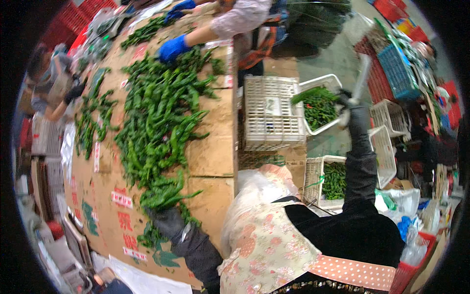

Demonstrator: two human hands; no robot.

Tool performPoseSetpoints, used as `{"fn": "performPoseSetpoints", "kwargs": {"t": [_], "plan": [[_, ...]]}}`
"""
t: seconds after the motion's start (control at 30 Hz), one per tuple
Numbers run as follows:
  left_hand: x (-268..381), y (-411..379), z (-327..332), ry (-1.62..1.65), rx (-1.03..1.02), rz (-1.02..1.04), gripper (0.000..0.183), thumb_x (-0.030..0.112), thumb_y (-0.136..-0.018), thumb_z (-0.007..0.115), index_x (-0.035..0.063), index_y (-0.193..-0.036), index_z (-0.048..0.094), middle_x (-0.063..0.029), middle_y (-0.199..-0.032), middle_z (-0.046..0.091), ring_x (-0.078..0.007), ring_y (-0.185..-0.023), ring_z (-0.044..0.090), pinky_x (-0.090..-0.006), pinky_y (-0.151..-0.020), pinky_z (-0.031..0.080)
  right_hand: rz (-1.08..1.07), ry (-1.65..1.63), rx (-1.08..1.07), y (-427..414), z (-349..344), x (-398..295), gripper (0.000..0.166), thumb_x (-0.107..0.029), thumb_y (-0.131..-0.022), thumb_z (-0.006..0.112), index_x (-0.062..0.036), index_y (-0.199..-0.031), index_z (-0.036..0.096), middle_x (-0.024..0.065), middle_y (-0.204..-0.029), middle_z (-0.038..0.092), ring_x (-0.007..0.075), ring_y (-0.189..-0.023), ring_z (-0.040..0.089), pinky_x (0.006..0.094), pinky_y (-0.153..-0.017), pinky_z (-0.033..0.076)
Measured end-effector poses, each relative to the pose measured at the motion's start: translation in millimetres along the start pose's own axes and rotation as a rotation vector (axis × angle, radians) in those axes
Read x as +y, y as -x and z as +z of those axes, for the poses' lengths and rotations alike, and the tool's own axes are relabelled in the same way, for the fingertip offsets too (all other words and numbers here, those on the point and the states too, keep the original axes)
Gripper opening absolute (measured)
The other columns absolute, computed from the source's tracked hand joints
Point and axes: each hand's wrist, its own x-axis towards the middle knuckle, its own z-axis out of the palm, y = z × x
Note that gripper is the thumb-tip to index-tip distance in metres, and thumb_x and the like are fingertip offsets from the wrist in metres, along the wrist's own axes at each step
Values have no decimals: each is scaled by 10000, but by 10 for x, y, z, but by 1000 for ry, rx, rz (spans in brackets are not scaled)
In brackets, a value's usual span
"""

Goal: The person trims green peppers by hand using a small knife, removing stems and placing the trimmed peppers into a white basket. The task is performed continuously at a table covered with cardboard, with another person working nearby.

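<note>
My left hand [163, 218], in a dark sleeve or glove, rests at the near end of a long heap of green peppers [158, 121] on the cardboard-covered table [211, 147]. Peppers lie against it and hide its fingers. Out to the right, my right hand [345, 104] is dark and blurred above a white plastic crate [332, 79] of dark green produce. A brighter green bunch [315, 94] reaches from that hand across the crate's edge. Beside the hand is a pale, blurred long thing [362, 75]; whether it is held cannot be told.
Opposite, a person's blue-gloved hand [172, 49] touches the heap. Another person [49, 84] works at the far side by a smaller pepper pile [93, 121]. An upturned white crate [271, 110] and a crate of peppers [314, 180] stand right of the table. Blue [398, 70] and red crates lie beyond.
</note>
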Motion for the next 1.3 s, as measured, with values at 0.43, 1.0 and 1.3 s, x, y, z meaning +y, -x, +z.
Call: {"fn": "performPoseSetpoints", "kwargs": {"t": [0.43,1.0,1.3], "plan": [[-220,312,491,160,20,156,342,234,-924,430,33,-1196,479,-137,-1167,529,-293,-1032,534,-435,-865,469,-514,-230,-1133,1585,2554,-903,542,-101,-741,685,-34,-1233,464,87,-1247,494,184,-1119,468,327,-944,364],[237,-79,572,230,216,115,283,130,-898,456,6,-1150,492,-148,-1085,560,-264,-991,549,-412,-836,489,81,-133,-1219,2120,3706,-878,259,-104,-770,651,19,-980,563,73,-691,582,113,-544,552,258,-497,454],[546,-704,341,73,484,152,355,132,-901,471,8,-1223,386,-172,-1119,506,-269,-1026,517,-399,-843,487,81,-231,-1139,1848,3859,-888,204,-104,-789,639,-35,-979,609,40,-758,601,117,-633,556,260,-554,444]]}}
